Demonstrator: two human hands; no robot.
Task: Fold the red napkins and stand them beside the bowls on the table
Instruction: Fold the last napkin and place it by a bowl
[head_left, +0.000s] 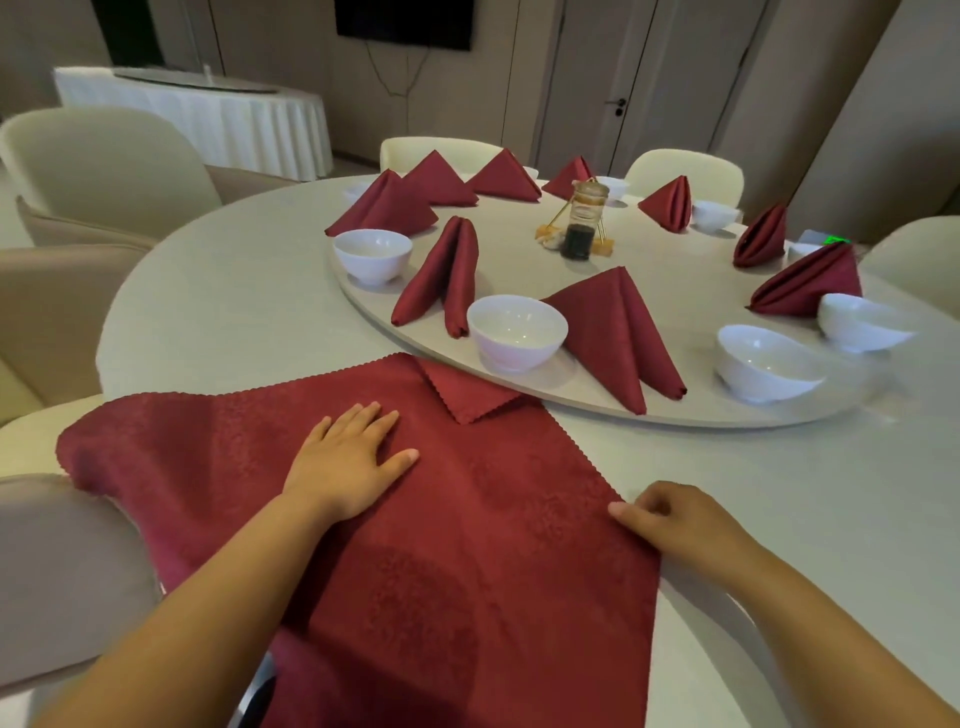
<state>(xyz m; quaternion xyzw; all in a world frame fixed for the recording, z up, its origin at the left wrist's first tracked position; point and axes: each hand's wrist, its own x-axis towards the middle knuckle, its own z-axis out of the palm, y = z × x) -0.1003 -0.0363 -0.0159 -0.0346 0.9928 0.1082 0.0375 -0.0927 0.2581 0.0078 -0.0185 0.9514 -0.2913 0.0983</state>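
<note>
An unfolded red napkin (467, 519) lies spread over the near edge of the round table (218, 312), its far corner turned back on itself. My left hand (348, 462) presses flat on its middle, fingers straight. At the napkin's right edge, my right hand (670, 525) pinches the cloth with curled fingers. Several folded red napkins stand on the turntable (675, 275); the nearest one (613, 332) is right of a white bowl (514, 330). Another white bowl (763, 364) sits further right with no napkin close beside it.
A glass holder with dark liquid (582, 223) stands at the turntable's centre. Cream chairs (104, 166) ring the table, and one chair back (62, 571) is at my near left under the napkin's corner. More bowls and folded napkins line the far rim.
</note>
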